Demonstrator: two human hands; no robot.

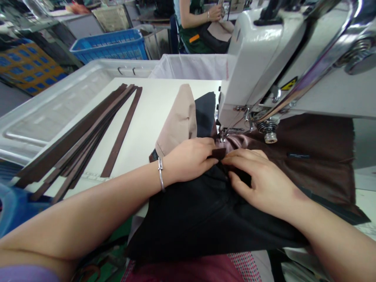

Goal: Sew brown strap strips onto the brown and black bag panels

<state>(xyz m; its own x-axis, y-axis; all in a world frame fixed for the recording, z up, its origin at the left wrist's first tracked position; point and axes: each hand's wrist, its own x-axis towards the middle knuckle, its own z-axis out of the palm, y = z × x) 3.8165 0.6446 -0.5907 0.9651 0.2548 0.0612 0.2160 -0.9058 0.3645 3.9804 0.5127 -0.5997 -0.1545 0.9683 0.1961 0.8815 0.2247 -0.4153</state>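
Black fabric [205, 219] drapes over the table's front edge, below a sewing machine [246, 66]. My left hand [190, 158] pinches a small brown strip [219, 152] and the fabric edge just in front of the presser foot [222, 137]. Close beside it, my right hand [258, 176] has its fingertips closed on the same fabric; the exact grip is partly hidden. A beige piece [179, 121] with a dark grey piece [205, 113] lies past my left hand. Brown shiny fabric [317, 156] spreads right of the needle.
Several brown strips [88, 137] lie at the left of the white table [152, 102]. A clear plastic tray [38, 121] and a blue basket [111, 45] stand beyond. Another person [196, 19] handles fabric behind the machine. A blue container [17, 207] is at lower left.
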